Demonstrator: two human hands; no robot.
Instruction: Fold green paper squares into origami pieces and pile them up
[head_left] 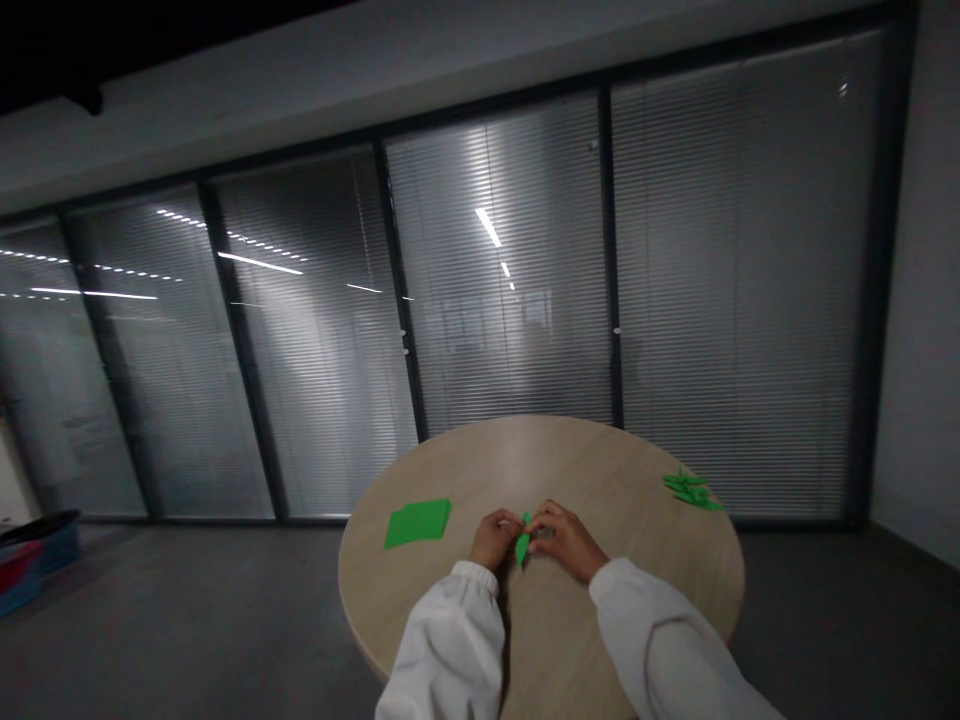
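Observation:
Between my two hands is a small folded piece of green paper (523,549), narrow and pointed at its near end. My left hand (495,537) pinches it from the left side, fingers closed. From the right, my right hand (564,537) has its thumb and fingers closed on the same piece, which partly hides its upper end. Left of my hands lies a stack of flat green paper sheets (418,521), slightly fanned. Several narrow, pointed green paper pieces (690,489) lie in a loose pile near the table's right edge.
A round wooden table (540,455) bears everything. Behind it stands a glass partition (499,280) with blinds and dark frames. On the floor at far left is a dark container (60,537) with red and blue things beside it.

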